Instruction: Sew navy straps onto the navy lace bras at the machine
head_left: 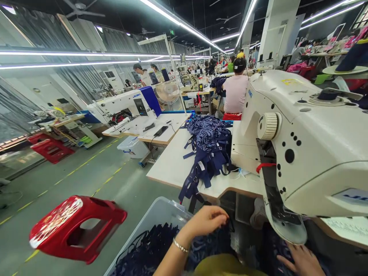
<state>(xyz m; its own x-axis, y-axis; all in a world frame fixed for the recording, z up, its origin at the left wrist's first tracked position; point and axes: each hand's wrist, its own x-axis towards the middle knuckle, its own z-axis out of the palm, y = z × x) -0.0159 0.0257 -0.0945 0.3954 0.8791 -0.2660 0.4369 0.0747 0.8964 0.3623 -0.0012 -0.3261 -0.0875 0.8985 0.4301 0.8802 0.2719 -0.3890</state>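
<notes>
Curling over navy garments (211, 243), left hand (208, 221); right hand (304, 260) below sewing machine (322, 153)

The brand JUKI can be read in blue capitals on the left machine (109, 109), left of the frame's centre. The same name is borne, in smaller slanted blue letters, by the right machine (319, 138), right of centre. On the latter's badge (352, 197), at the right edge, only the start of a word, seemingly JU, is shown before it is cut off by the frame. No wording can be made out on the yellow label (293, 81) at upper right, the white tag (201, 165) on the navy pile (208, 132), or the green sign (171, 32) at top centre.
</notes>
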